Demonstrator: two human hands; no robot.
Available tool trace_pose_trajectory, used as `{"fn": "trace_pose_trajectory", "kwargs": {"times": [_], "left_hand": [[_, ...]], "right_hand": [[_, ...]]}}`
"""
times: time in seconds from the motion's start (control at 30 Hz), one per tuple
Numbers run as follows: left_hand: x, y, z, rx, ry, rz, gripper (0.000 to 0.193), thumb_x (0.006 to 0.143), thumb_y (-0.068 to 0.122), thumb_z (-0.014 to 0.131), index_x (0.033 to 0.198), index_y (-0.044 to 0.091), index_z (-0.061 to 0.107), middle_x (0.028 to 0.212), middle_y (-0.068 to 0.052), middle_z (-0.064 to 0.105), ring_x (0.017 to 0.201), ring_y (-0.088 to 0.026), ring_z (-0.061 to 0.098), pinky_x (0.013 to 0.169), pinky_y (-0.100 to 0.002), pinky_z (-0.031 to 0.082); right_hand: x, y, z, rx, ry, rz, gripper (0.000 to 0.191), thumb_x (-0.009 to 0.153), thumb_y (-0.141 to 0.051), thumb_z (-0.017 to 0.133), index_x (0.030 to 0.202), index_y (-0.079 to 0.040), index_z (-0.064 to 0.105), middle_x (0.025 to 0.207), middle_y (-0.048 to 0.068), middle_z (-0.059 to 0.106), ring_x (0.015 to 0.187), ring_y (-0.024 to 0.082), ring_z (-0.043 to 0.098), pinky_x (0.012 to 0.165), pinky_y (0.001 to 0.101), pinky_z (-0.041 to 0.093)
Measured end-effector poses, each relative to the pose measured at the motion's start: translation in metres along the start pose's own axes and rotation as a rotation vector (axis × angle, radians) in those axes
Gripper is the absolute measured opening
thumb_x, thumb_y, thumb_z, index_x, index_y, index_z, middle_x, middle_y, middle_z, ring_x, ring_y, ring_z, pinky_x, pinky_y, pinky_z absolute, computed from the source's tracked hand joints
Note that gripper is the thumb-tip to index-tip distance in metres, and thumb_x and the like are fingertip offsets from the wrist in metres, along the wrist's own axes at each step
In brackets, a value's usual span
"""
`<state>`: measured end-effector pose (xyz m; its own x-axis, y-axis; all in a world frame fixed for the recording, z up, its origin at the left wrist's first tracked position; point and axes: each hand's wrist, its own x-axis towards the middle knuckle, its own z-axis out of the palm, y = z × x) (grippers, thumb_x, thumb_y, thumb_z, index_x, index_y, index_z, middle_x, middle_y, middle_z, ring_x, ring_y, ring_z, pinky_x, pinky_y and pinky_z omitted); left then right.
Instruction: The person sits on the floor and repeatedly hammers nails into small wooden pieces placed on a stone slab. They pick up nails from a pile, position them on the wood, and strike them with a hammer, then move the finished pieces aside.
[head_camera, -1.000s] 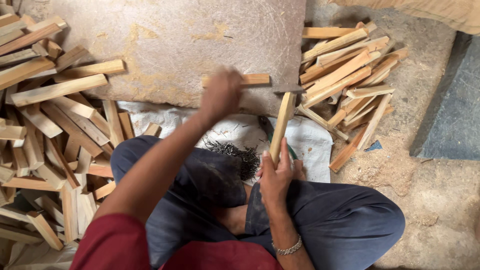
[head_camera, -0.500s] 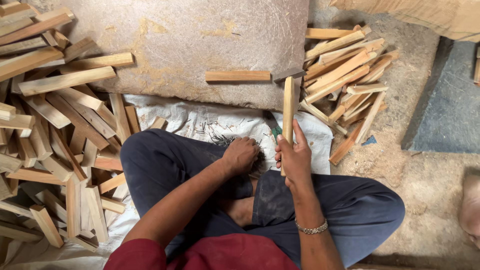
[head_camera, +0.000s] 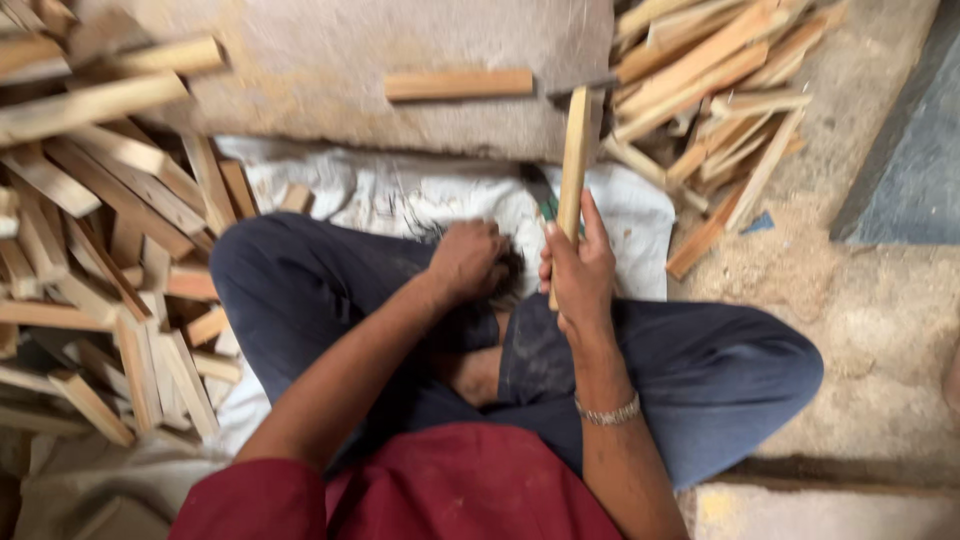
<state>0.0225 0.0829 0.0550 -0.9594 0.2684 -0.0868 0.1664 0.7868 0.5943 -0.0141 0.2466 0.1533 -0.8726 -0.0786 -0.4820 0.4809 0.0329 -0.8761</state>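
1. Head view, the hands: the right hand (head_camera: 580, 275) is closed around the lower part of a long wooden stick (head_camera: 573, 160), holding it nearly upright, with its upper end reaching the near edge of the stone slab (head_camera: 300, 80). The left hand (head_camera: 465, 260) is curled low in front of the crossed legs, just beside the right hand; it seems clenched, but whether it grips anything I cannot tell, since the spot under it is dark and blurred.

2. Head view, between the hands: a tool with a green part (head_camera: 545, 200) lies just behind the stick on the white cloth (head_camera: 400, 190); its shape is hard to read.

3. Head view, the surroundings: one short wooden piece (head_camera: 458, 84) lies flat on the slab, apart from the stick. A large heap of cut sticks (head_camera: 90, 250) spreads on the floor along the person's left side, and a smaller pile (head_camera: 710, 90) lies beyond the slab's right edge, on a dusty floor (head_camera: 880, 310).

4. Judgement on risks: the stick is held at one end only, so it could tip or slip out of the grip. The fingers wrap close to the tool, so a slip could catch them. The loose heap crowds the left knee and could slide onto the cloth.
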Motion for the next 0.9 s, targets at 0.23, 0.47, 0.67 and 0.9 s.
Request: {"fn": "trace_pose_trajectory", "kwargs": {"times": [0.23, 0.47, 0.67, 0.9], "left_hand": [[0.003, -0.004, 0.014, -0.022, 0.043, -0.002, 0.011, 0.081, 0.023, 0.078, 0.084, 0.013, 0.073, 0.092, -0.008, 0.069, 0.096, -0.031, 0.064, 0.085, -0.046, 0.049], [0.002, -0.01, 0.009, -0.759, 0.204, -0.3, 0.015, 0.097, 0.017, 0.072, 0.098, 0.003, 0.067, 0.09, -0.006, 0.073, 0.083, -0.02, 0.068, 0.076, -0.035, 0.058], [0.003, -0.01, -0.009, -1.151, 0.428, -0.631, 0.02, 0.093, 0.009, 0.073, 0.108, 0.006, 0.06, 0.078, -0.006, 0.069, 0.066, -0.012, 0.067, 0.058, -0.025, 0.053], [-0.004, 0.003, -0.027, -0.899, 0.451, -0.436, 0.024, 0.1, 0.011, 0.067, 0.119, -0.001, 0.072, 0.097, -0.008, 0.078, 0.085, -0.011, 0.075, 0.077, -0.025, 0.062]], "right_hand": [[-0.001, -0.001, -0.001, 0.048, -0.005, 0.023, 0.075, 0.096, -0.015, 0.066, 0.162, -0.012, 0.031, 0.071, 0.001, 0.057, 0.053, 0.005, 0.054, 0.04, 0.0205, 0.044], [-0.004, -0.007, -0.001, 0.004, 0.02, 0.044, 0.075, 0.095, -0.014, 0.067, 0.162, -0.013, 0.032, 0.07, 0.0, 0.057, 0.052, 0.004, 0.054, 0.039, 0.0202, 0.044], [-0.004, 0.001, 0.004, -0.161, 0.072, -0.024, 0.072, 0.095, -0.013, 0.067, 0.161, -0.013, 0.037, 0.075, 0.006, 0.061, 0.052, 0.006, 0.054, 0.04, 0.0222, 0.044], [0.016, 0.036, -0.003, -0.712, 0.119, -0.914, 0.062, 0.107, -0.011, 0.07, 0.158, -0.002, 0.037, 0.141, 0.022, 0.062, 0.118, 0.028, 0.07, 0.093, 0.0349, 0.061]]}}
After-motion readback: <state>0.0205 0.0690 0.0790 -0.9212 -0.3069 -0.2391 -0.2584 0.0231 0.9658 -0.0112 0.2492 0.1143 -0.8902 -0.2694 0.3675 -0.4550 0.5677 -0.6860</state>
